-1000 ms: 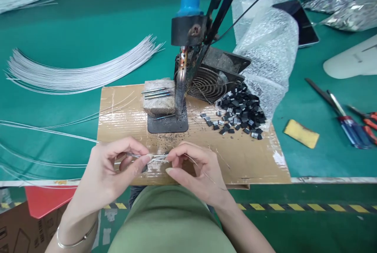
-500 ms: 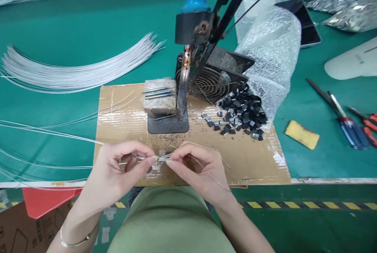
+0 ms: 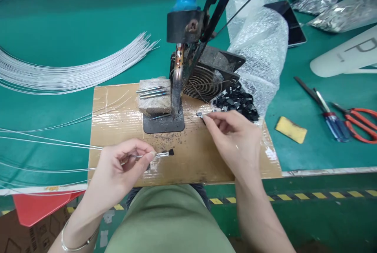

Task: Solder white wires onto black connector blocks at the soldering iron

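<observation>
My left hand (image 3: 126, 170) pinches thin white wires (image 3: 161, 155) over the cardboard (image 3: 191, 159); a small black piece (image 3: 171, 152) sits at their right end. Further right, my right hand (image 3: 232, 139) has thumb and forefinger closed on a small black and silver piece (image 3: 200, 115), just left of the pile of black pieces (image 3: 237, 102). Between and beyond the hands, a soldering iron (image 3: 177, 76) with a blue handle points down at a dark plate (image 3: 163, 124). Solder-coloured rods (image 3: 153, 93) lie on a wrapped block (image 3: 154, 108).
Behind the iron stands a black fan (image 3: 206, 80), with bubble wrap (image 3: 265, 49) beside it. A bundle of white wires (image 3: 88, 74) lies at the left. To the right are a yellow sponge (image 3: 291, 129), a screwdriver (image 3: 335, 125) and orange-handled pliers (image 3: 361, 123).
My right hand has left the wires, moved right and up towards the pile, and now grips a small piece. The left hand stays on the wires. The whole view has shifted slightly.
</observation>
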The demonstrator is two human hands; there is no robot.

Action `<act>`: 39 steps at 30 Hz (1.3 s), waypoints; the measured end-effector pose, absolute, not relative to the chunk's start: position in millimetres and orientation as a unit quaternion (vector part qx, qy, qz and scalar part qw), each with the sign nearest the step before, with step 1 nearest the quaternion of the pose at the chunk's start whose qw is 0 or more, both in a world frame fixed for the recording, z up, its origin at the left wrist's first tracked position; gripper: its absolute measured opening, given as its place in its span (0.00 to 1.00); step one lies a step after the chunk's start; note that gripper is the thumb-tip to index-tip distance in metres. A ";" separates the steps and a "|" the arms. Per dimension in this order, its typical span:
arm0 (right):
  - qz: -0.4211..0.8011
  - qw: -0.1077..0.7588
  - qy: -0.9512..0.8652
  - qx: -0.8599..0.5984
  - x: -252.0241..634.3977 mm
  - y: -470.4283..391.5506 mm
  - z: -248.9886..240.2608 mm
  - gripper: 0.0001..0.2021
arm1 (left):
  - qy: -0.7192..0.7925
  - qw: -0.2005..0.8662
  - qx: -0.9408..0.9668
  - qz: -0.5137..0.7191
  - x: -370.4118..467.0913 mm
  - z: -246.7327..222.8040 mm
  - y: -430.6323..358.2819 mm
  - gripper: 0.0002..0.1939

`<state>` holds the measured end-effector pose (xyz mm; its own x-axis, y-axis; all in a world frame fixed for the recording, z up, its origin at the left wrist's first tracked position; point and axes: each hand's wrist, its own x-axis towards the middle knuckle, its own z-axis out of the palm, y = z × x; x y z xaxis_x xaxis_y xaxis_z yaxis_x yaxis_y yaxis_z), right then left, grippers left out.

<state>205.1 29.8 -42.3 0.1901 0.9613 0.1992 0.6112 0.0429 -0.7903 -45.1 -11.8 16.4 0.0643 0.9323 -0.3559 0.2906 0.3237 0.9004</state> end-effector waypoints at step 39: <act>0.533 0.492 -0.392 -0.566 170.8 -3.8 -16.3 0.05 | 0.669 0.490 0.443 0.341 -18.4 25.2 -6.7 0.06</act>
